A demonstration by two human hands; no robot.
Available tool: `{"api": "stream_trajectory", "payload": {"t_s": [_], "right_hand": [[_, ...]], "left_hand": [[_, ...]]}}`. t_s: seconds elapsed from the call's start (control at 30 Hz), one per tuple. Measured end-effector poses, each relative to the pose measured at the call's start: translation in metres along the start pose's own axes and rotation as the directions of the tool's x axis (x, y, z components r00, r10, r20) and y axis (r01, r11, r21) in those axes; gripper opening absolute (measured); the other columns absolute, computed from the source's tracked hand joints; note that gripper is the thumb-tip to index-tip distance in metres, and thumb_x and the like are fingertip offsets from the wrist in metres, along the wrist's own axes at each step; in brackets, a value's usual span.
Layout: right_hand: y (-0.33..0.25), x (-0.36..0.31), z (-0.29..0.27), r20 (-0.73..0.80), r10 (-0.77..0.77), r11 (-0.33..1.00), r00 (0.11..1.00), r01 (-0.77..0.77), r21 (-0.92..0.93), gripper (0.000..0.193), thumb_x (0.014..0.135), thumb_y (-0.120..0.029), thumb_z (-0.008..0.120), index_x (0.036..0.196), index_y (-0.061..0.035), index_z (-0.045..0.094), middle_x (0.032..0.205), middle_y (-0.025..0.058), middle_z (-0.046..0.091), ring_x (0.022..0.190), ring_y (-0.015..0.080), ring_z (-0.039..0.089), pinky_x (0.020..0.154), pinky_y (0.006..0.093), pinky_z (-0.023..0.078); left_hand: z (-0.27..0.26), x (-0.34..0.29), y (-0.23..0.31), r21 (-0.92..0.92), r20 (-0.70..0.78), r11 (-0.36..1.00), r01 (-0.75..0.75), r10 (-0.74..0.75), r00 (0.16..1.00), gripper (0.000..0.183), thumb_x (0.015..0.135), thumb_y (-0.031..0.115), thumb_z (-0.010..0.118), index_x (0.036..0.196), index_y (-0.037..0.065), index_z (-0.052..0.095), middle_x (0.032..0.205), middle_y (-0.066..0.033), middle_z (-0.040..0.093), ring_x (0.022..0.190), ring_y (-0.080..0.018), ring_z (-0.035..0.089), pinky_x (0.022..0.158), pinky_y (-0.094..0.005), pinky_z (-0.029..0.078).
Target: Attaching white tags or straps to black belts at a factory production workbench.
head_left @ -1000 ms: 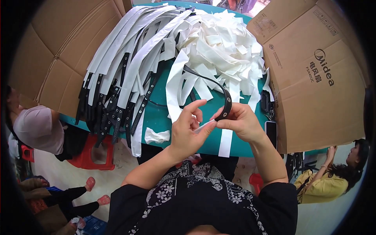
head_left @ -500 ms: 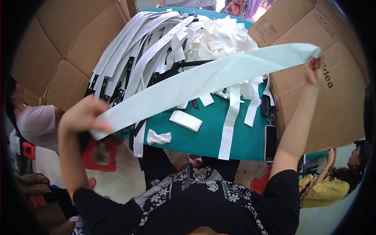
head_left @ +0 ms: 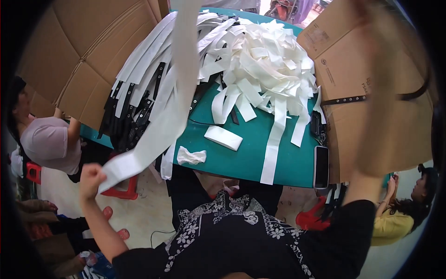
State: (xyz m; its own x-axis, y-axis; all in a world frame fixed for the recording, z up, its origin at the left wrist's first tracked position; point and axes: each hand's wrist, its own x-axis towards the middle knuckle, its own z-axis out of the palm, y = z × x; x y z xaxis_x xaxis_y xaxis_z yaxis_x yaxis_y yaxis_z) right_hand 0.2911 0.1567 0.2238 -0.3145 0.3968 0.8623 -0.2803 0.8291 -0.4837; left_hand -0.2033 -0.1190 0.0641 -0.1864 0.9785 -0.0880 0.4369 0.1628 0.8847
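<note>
My left hand (head_left: pixel 92 181) is closed on the lower end of a long white strip (head_left: pixel 160 135), at the left beside the table. From there the strip curves up across the black-and-white straps and leaves at the top edge. My right arm (head_left: pixel 381 97) reaches up on the right; its hand (head_left: pixel 364 18) is smeared by motion, and what it holds cannot be made out. A black strap with metal eyelets (head_left: pixel 346 100) crosses near that forearm, before the carton. Straps with white sleeves and black eyelet ends (head_left: pixel 134 95) hang over the table's left side.
A heap of white strips (head_left: pixel 269 60) covers the back of the green table (head_left: pixel 251 162). Nearer lie a folded white band (head_left: pixel 224 138), a crumpled white piece (head_left: pixel 191 156) and a phone (head_left: pixel 321 166). Cartons (head_left: pixel 116 51) flank both sides. People sit left and right; red stools (head_left: pixel 125 188) stand below.
My right hand has swung up and away, and the white strip no longer stretches between both hands. My left hand has lowered with its end. The black eyelet strap now shows at right.
</note>
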Motion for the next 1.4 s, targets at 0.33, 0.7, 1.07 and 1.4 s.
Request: {"api": "stream_trajectory", "payload": {"t_s": [0.33,0.7,1.07,1.4], "right_hand": [[0.073,-0.264,0.176,0.122,0.984,0.027,0.13,-0.785,0.619,0.018,0.081,-0.007,0.064,0.097,-0.0039,0.057,0.09,0.0043,0.061,0.079,0.012,0.06,0.067,0.0239,0.052],[0.049,-0.269,0.178,0.109,0.993,-0.036,0.045,-0.762,0.646,0.021,0.088,-0.029,0.057,0.104,-0.0155,0.058,0.088,-0.006,0.06,0.077,0.0052,0.051,0.069,0.0218,0.038],[0.041,-0.274,0.223,0.004,0.936,0.315,0.353,-0.841,0.44,0.013,0.079,-0.011,0.066,0.083,0.0015,0.066,0.091,0.0021,0.056,0.085,0.009,0.05,0.078,0.0227,0.039],[0.066,-0.248,0.18,0.155,0.961,-0.015,0.23,-0.515,0.857,0.036,0.087,-0.024,0.058,0.119,-0.0078,0.053,0.096,0.0024,0.062,0.084,0.0114,0.057,0.077,0.0285,0.043]], "left_hand": [[0.092,-0.014,-0.044,0.479,0.05,0.877,-0.039,0.017,0.999,0.047,0.073,0.021,0.07,0.113,0.002,0.056,0.108,-0.0169,0.057,0.102,-0.029,0.055,0.086,-0.0344,0.043],[0.251,0.056,0.008,-0.259,0.482,0.945,0.197,-0.05,0.875,0.023,0.084,0.011,0.061,0.101,-0.004,0.062,0.085,-0.0052,0.066,0.074,-0.0055,0.058,0.065,-0.0194,0.046],[0.251,0.039,-0.013,-0.525,0.135,0.84,0.134,-0.073,0.988,0.022,0.086,0.018,0.062,0.096,-0.001,0.066,0.08,0.0017,0.063,0.068,-0.0033,0.053,0.061,-0.0172,0.042],[0.225,0.031,-0.018,-0.372,0.251,0.914,0.16,-0.067,0.966,0.022,0.087,0.02,0.06,0.093,-0.001,0.067,0.079,0.0019,0.064,0.07,-0.0031,0.053,0.063,-0.0186,0.042]]}}
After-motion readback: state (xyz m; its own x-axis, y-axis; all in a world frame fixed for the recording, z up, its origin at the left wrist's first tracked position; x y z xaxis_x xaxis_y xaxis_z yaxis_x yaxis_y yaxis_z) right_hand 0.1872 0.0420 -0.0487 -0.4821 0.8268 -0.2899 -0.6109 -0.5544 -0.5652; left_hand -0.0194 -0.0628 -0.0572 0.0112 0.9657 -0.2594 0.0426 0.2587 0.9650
